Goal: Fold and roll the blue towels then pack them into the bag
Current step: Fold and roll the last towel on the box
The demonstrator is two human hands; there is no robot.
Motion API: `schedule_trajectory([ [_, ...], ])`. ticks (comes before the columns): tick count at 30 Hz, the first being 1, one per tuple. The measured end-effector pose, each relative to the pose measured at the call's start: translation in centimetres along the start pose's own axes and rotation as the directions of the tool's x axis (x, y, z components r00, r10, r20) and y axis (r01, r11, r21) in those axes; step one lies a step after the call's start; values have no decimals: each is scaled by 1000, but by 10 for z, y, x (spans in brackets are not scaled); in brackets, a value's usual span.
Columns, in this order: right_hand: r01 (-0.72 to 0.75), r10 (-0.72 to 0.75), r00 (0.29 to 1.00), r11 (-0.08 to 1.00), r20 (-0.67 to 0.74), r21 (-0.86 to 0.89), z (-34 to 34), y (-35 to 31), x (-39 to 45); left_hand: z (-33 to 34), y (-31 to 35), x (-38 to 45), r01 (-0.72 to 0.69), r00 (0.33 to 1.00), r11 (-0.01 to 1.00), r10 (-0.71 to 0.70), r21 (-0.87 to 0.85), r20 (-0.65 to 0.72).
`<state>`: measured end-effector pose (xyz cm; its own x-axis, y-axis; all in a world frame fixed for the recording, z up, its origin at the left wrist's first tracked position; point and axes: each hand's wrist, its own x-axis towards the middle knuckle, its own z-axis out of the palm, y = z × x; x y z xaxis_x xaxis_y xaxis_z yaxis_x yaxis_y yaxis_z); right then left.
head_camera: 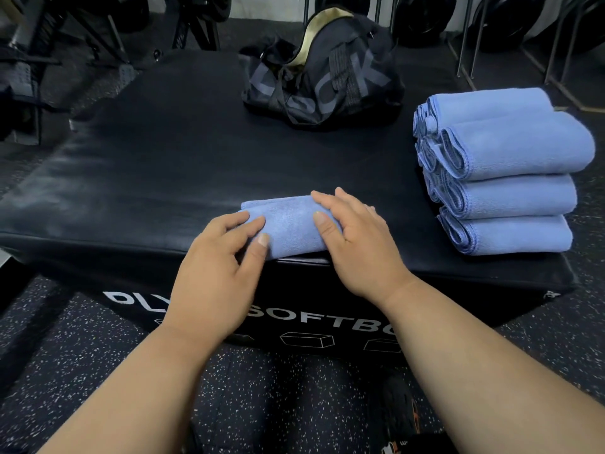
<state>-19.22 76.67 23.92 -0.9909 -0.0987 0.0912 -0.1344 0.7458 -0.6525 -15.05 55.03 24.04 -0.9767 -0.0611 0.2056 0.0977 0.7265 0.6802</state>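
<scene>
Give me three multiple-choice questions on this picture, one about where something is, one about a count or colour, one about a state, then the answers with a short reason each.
1. Where is the black bag?
A. On the floor by the shoes
B. On the far part of the black box top
C. Under the towel stack

2. How many rolled towels lie at the right?
A. Two
B. Four
C. Seven

3. How are the hands on the blue towel?
A. Both on it
B. Only one on it
C. Neither touches it

Answers: 1 B, it sits beyond the towels. 2 B, four rolls are stacked. 3 A, the left hand and right hand both rest on it at the near edge.
</scene>
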Motion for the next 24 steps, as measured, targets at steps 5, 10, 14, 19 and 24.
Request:
schedule_trajectory([
  [5, -171, 162, 980, 983, -120, -72, 3, -2, 3, -6, -5, 10, 153, 987, 971, -160, -184, -23],
  [10, -200, 193, 974, 978, -123, -51, -1, -3, 3, -11, -5, 11, 246, 969, 946, -246, -211, 27],
  [14, -155, 159, 972, 987, -173, 39, 0, -2, 1, -12, 0, 7, 255, 967, 949, -255, -187, 24],
  [19, -124, 160, 987, 863, -32, 490, -16, -6, -14, -13, 9, -1, 260, 966, 946, -254, -195, 59],
  [24, -147, 90, 989, 496, 118, 856, -31, -4, -36, -17, 26, -7, 309, 951, 865, -280, -395, 132],
])
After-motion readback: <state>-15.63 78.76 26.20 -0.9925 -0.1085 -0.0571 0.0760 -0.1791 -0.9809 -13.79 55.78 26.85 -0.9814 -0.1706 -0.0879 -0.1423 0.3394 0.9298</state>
